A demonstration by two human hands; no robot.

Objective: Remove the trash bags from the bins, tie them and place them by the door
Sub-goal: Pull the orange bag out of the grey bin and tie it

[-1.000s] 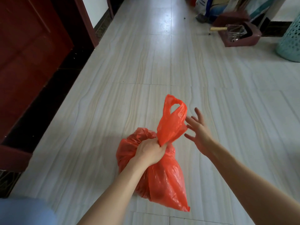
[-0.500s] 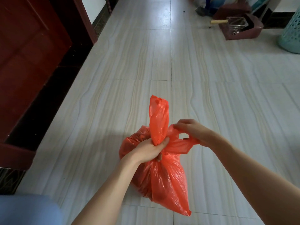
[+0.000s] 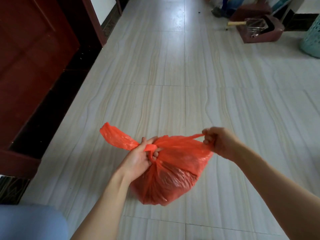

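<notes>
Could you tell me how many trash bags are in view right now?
1. The red trash bag sits on the tiled floor, its handles pulled apart by the left hand and the right hand. Others may lie outside the frame.

Bare tiled floor [image 3: 173,66] is stretching open ahead of and to both sides of the red bag [image 3: 173,174], leaving room all round it. On the left a dark red door [image 3: 31,66] and its frame [image 3: 93,19] are closing off that side. Far ahead on the right, a maroon box [image 3: 259,30] and a teal basket [image 3: 311,40] are standing well apart from the bag.
</notes>
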